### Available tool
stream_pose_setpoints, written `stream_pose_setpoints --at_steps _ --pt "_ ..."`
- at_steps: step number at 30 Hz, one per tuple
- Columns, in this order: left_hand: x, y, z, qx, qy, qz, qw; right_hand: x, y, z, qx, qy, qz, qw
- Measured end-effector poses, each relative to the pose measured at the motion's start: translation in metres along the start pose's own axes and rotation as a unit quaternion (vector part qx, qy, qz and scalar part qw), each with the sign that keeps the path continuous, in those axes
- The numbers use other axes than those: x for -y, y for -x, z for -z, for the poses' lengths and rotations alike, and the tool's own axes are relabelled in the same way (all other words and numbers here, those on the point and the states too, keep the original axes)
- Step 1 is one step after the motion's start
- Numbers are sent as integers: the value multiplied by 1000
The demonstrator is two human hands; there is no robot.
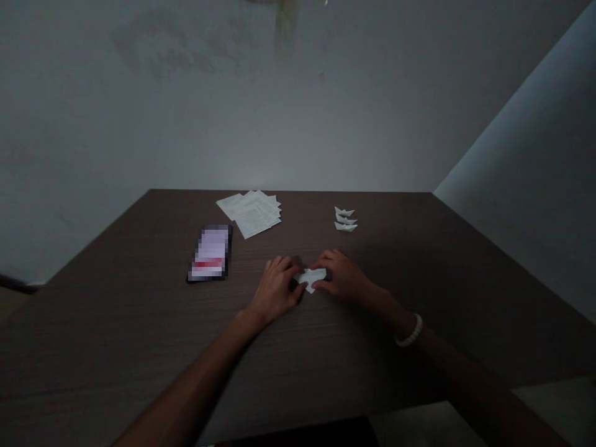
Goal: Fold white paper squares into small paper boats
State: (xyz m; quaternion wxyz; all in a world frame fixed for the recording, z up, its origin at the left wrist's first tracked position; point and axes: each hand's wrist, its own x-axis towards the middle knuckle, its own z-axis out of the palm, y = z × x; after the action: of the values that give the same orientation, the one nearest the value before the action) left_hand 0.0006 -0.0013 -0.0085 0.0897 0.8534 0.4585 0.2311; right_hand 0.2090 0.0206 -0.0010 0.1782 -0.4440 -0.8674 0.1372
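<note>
A small folded piece of white paper (310, 279) lies low over the table between my two hands, its lower edge coming to a point. My left hand (278, 287) grips its left end between thumb and fingers. At the other end, my right hand (343, 277) pinches the paper the same way; a pale beaded bracelet (410, 331) circles that wrist. The fingers cover both ends of the paper. Beyond my right hand sit three folded paper boats (345, 220) in a close column.
A fanned stack of printed paper sheets (255, 213) lies at the back left of the brown wooden table (139, 347). Left of my hands is a phone (210, 253), its lit screen blurred into blocks. A grey wall (298, 124) rises behind the table.
</note>
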Motion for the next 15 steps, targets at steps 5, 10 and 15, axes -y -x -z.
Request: stream_pose_setpoints --at_steps 5,10,15 --pt "2 -1 -2 3 -3 23 1000 -3 -2 -1 19 8 -8 1000" --pt "3 0 -2 9 -1 35 999 -4 -7 0 41 26 -17 999" --pt "2 0 -1 13 8 41 999 -4 -13 2 57 30 -2 998"
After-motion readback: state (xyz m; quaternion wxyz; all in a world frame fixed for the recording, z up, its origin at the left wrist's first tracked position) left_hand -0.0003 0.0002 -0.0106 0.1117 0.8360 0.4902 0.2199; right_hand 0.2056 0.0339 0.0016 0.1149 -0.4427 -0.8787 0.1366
